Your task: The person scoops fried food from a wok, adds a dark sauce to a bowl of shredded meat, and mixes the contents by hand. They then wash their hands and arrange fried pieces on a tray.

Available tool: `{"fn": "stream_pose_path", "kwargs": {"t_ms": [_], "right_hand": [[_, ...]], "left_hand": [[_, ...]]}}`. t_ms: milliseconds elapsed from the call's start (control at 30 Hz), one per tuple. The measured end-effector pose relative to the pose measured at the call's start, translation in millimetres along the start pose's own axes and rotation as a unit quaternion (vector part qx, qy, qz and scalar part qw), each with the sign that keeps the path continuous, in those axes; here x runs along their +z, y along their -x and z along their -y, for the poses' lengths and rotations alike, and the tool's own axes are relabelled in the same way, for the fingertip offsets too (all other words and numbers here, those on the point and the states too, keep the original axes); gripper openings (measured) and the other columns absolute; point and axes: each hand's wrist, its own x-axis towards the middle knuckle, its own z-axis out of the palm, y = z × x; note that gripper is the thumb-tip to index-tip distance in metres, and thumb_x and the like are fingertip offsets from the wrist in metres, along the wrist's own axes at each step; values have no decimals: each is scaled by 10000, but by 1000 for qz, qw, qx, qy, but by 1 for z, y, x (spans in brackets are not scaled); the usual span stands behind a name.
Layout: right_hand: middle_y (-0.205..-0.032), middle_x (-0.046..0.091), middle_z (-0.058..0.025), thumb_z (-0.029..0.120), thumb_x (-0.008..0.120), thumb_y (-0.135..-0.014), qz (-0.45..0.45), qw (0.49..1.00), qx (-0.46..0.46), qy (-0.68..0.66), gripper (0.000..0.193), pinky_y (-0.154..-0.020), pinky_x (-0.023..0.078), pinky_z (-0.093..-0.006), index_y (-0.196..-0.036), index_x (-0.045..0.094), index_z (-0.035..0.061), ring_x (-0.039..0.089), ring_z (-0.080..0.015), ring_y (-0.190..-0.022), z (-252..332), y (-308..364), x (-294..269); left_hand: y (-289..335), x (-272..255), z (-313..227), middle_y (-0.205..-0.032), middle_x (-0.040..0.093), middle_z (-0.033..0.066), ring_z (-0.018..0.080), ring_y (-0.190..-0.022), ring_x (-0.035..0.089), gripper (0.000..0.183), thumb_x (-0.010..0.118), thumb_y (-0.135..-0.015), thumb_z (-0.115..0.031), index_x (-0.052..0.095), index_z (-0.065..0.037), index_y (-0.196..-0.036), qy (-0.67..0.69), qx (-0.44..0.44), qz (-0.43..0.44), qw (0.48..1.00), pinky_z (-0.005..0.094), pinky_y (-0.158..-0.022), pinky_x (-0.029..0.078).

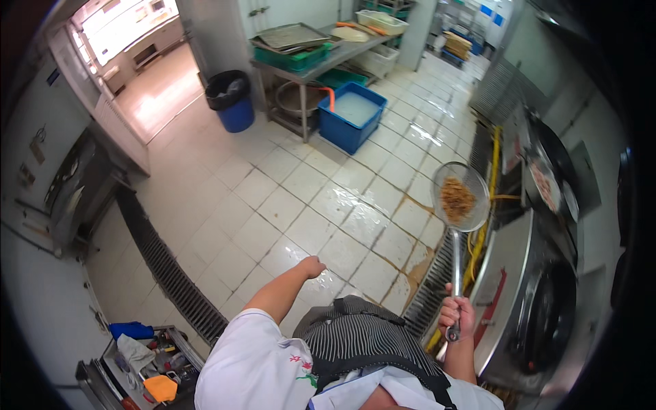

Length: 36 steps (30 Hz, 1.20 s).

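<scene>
Right hand [459,317] clasped about the metal handle [456,263] of a round silver mesh strainer [480,198], small brown food pieces [456,201] inside — left hand [313,267] curled tight, seemingly empty

Our two arms, seen from above. Our left forearm [279,292], bare, slants forward and inward to the right, its wrist [298,273] roughly in line with it. Our left hand [313,266] looks loosely closed (its separate fingers are too small to make out). Our right forearm [461,361], also bare, points forward at the right of the body. Our right hand [458,317] is closed in a grip, its fingers [447,313] curled round and one digit reaching ahead of the others.
</scene>
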Motion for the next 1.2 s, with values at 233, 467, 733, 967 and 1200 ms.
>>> {"fn": "stream_pose_path", "kwargs": {"t_ms": [233,467,733,967,1200], "right_hand": [[-724,436,-2,129,517,-987,28,955,269,125,390,-459,358,-275,-1376,520,102,398,-111,-534,0,-272,68],[-754,488,-15,116,519,-971,9,876,418,239,334,-444,391,-272,-1304,498,93,426,-121,-548,-40,-548,212],[-748,519,-3,116,550,-956,27,835,469,287,302,-428,421,-266,-1251,500,72,463,-112,-536,-170,-789,387],[-717,528,-18,120,564,-928,85,831,360,415,190,-423,435,-279,-1109,527,76,483,-128,-515,-279,-953,595],[-794,589,-103,126,562,-914,178,717,12,674,188,-504,481,-362,-1082,547,45,575,-197,-595,-360,-1116,735]], "left_hand": [[-27,-74,86,-1284,648,302,434,-1217,618,574,580,-921,-442,694,51,-1190,-20,-117,-36,992,470,-1065,482],[56,-119,220,-1304,660,243,402,-1176,660,448,594,-942,-366,684,-97,-1289,222,-480,55,847,499,-980,540],[30,-51,285,-1128,683,175,326,-962,695,374,603,-953,-327,665,-96,-1241,280,-363,19,888,473,-797,575],[-130,-274,351,-1017,663,119,269,-867,674,385,631,-957,-328,619,-98,-1265,414,-362,-53,833,449,-726,562],[-188,-569,359,-971,652,76,194,-787,640,395,642,-961,-352,597,-81,-1245,601,-351,-235,679,402,-662,535]]}}
